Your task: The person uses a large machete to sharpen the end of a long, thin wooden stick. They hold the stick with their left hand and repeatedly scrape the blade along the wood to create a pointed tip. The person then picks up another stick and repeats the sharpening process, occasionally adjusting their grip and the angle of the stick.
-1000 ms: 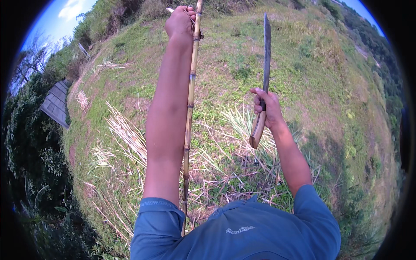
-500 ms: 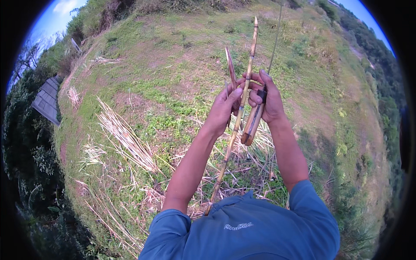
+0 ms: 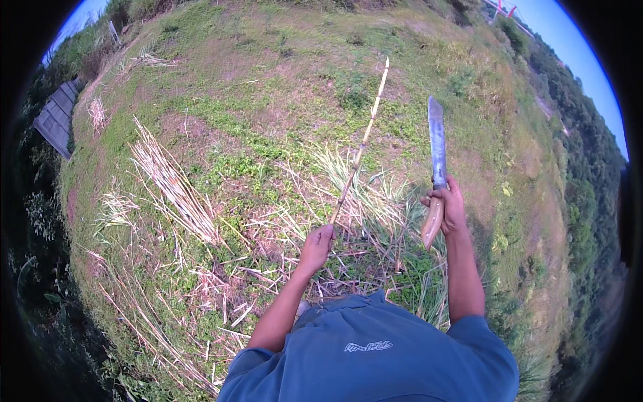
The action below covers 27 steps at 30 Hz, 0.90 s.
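My left hand (image 3: 317, 246) is closed around the lower end of a long, thin sugarcane stalk (image 3: 362, 147). The stalk is pale yellow with darker joints, and it slants up and away to a pointed tip. My right hand (image 3: 450, 206) grips a machete (image 3: 437, 144) by its wooden handle, thumb and fingers wrapped round it. Its broad grey blade points upward, flat side in view, to the right of the stalk and apart from it. Below both hands, cut green and dry leaves (image 3: 382, 201) lie on the ground.
On the left a bundle of cut stalks (image 3: 175, 187) lies on the grass, with loose dry stalks (image 3: 154, 328) nearer me. Husk scraps (image 3: 214, 285) litter the ground by my body. A grey slatted panel (image 3: 57, 117) stands at the far left; trees line the right edge.
My hands have moved apart. The left has come down to the stalk's lower end, and the dry sheath strips are gone from it. The right has moved right, turning the machete blade flat to view.
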{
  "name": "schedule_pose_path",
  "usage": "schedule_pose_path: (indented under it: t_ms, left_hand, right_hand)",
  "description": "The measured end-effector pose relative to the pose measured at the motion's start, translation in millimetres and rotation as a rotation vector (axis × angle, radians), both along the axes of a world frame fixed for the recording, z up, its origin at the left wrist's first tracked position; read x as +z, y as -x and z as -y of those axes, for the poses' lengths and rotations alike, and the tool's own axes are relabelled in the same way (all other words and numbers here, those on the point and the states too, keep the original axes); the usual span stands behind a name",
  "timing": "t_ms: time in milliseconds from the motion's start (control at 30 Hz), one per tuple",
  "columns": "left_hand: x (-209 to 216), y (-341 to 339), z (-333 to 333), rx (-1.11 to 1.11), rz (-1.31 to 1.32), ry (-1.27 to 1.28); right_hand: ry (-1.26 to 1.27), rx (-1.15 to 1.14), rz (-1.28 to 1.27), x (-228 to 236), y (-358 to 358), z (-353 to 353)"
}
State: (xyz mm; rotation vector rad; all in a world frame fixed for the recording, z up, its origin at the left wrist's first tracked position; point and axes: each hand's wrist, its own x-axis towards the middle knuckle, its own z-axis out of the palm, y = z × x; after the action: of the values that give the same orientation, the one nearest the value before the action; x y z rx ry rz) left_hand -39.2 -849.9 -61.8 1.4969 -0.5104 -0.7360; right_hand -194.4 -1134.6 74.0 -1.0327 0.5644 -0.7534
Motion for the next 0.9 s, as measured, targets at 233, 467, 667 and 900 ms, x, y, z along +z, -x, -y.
schedule_pose_path:
  t_ms: [233, 467, 667, 900]
  left_hand:
    - [-41, -20, 10, 0.24, 0.452, -0.307]
    - [-83, -44, -13, 0.104, 0.422, -0.362]
    - [-87, -48, -23, 0.188, 0.61, -0.292]
    - [-50, -48, -58, 0.121, 0.678, -0.348]
  right_hand:
    - [0.39, 0.118, -0.944, -68, 48, -56]
    - [1.252, 0.12, -1.14, -48, 4, -106]
    - [1.723, 0.449, -0.629, 25, -79, -191]
    - [1.79, 0.339, -1.179, 29, -89, -47]
